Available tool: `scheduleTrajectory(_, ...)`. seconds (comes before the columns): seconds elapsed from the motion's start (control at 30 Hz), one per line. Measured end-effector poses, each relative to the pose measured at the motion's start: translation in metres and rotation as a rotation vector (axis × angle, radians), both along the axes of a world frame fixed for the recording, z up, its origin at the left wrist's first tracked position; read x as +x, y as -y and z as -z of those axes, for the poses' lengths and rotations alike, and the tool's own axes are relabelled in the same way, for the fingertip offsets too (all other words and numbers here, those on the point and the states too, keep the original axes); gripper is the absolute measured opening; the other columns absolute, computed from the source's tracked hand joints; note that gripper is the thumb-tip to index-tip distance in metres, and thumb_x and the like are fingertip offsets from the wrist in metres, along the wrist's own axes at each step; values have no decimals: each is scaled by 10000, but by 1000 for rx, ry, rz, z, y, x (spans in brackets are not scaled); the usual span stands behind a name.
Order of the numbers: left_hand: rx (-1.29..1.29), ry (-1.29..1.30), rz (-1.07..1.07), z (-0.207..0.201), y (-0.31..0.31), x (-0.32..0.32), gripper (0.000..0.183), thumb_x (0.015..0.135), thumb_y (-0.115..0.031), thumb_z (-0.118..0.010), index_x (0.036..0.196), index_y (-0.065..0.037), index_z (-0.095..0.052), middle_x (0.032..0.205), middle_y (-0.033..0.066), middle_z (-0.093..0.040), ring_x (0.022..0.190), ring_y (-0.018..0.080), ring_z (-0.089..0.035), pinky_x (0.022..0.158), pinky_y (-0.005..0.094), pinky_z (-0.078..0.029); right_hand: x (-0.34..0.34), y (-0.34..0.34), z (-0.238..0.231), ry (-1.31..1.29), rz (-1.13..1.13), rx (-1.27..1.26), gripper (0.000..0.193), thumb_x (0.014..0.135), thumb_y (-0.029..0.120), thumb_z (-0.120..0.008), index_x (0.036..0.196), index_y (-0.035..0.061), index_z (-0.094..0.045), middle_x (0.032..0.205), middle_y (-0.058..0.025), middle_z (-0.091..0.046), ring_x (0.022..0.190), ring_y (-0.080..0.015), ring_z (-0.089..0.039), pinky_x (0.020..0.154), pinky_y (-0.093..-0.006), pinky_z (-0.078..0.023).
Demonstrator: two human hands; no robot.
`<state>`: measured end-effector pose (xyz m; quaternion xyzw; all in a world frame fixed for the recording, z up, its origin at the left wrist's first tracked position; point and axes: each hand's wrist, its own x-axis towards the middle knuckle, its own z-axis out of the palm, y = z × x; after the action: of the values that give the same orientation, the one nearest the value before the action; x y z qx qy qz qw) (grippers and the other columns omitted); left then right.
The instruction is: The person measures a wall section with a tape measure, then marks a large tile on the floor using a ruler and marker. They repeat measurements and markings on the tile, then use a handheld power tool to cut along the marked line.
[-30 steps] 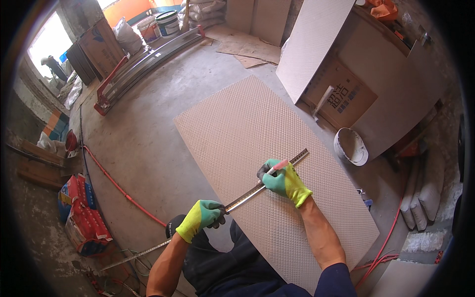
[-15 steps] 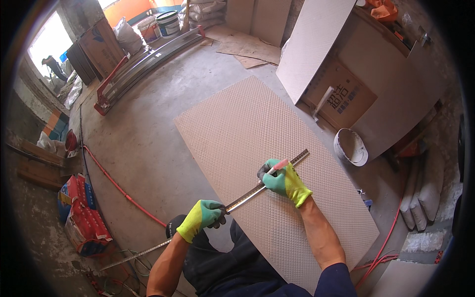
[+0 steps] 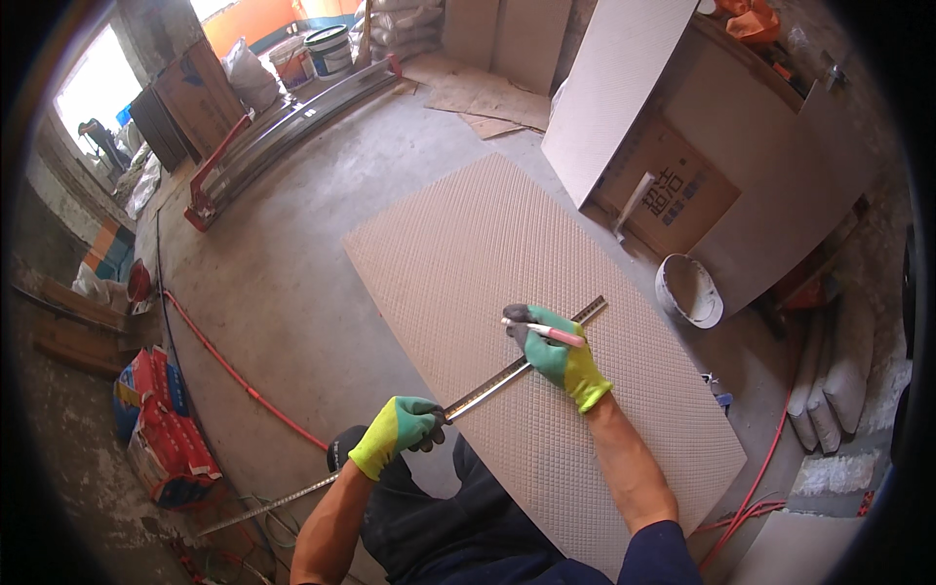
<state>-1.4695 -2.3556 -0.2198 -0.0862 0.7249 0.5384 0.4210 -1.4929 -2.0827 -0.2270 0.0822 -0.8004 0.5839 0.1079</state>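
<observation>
A large beige tile with a grid-textured face (image 3: 458,244) lies flat in front of me. Slanting across it is a long, thin steel ruler (image 3: 487,388), which runs past the tile's left edge to the lower left. My left hand (image 3: 402,429), in a green and yellow glove with dark fingertips, is closed on the ruler at that edge. In my right hand (image 3: 554,349), gloved alike, is a white and pink marker pen (image 3: 551,332). Its white end points left, above the tile and apart from it. This hand is just over the ruler, partly covering it.
A white bucket (image 3: 689,291) stands right of the tile, before leaning boards (image 3: 780,185) and a cardboard sheet (image 3: 668,185). A long metal frame with red ends (image 3: 302,122) lies at the far left. A red hose (image 3: 234,370) and red bags (image 3: 171,429) are at left.
My right hand has turned the marker pen from a steep tilt to nearly level, lifting its white end off the ruler's edge. The left hand, ruler and tile have stayed in place.
</observation>
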Motion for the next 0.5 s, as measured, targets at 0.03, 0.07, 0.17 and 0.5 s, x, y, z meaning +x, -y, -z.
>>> scheduleTrajectory(0.03,-4,7,2,1,0,0,246,877,-72,-538,1013,-2,-731,722,52,-702,538,99,-603,479,230,-434,0,-3,0,-126,36,104,244,956,24,-581,1181,-40,-651,998,-106,-720,930,-160,-699,804,-258,-577)
scheduleTrajectory(0.07,5,-8,3,1,1,0,249,875,-71,-537,1017,1,-728,723,54,-702,539,99,-603,480,228,-433,2,-5,-1,-99,85,18,247,943,50,-614,1171,-34,-659,1007,-117,-727,928,-174,-710,785,-272,-582)
scheduleTrajectory(0.17,18,-18,10,3,1,0,245,876,-78,-555,1032,14,-720,735,66,-703,548,105,-605,489,226,-439,15,-17,-6,-248,220,140,294,946,124,-651,1205,-17,-654,1063,-161,-734,929,-217,-733,764,-289,-584)
scheduleTrajectory(0.5,127,-87,13,-8,53,18,356,851,-32,-528,1162,40,-688,821,59,-711,656,105,-623,610,237,-499,77,-26,12,-341,314,477,299,940,145,-594,1205,10,-627,986,-148,-696,857,-250,-694,708,-375,-563)
